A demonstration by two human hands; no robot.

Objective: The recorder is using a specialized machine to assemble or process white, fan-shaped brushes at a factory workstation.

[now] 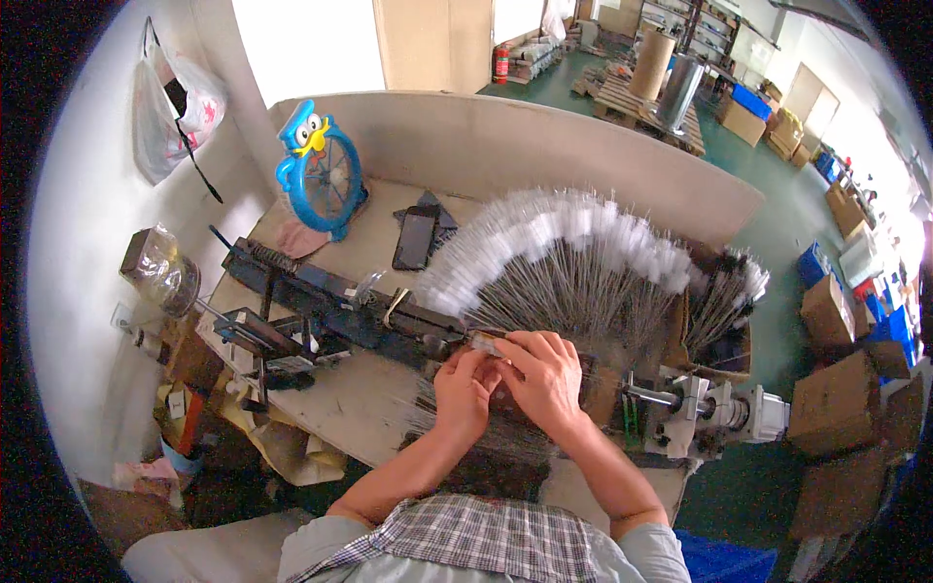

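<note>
My left hand (462, 393) and my right hand (542, 377) meet at the end of a dark long machine (335, 296) on the table. The fingers of both are bent and pinched together at a small whitish piece (484, 343), too small to name, beside the machine's round metal end (435, 345). What lies between the left fingertips is hidden. Just beyond my hands, a wide fan of wire-stemmed brushes (573, 262) spreads out, their white bristle ends pointing away from me. Thin wires also lie under my wrists.
A blue cartoon-shaped fan (324, 185) and a black phone (416, 238) are at the table's back left. A box of dark-stemmed brushes (719, 301) and a metal motor unit (714, 413) stand at right. A low panel (544, 136) borders the table's far edge.
</note>
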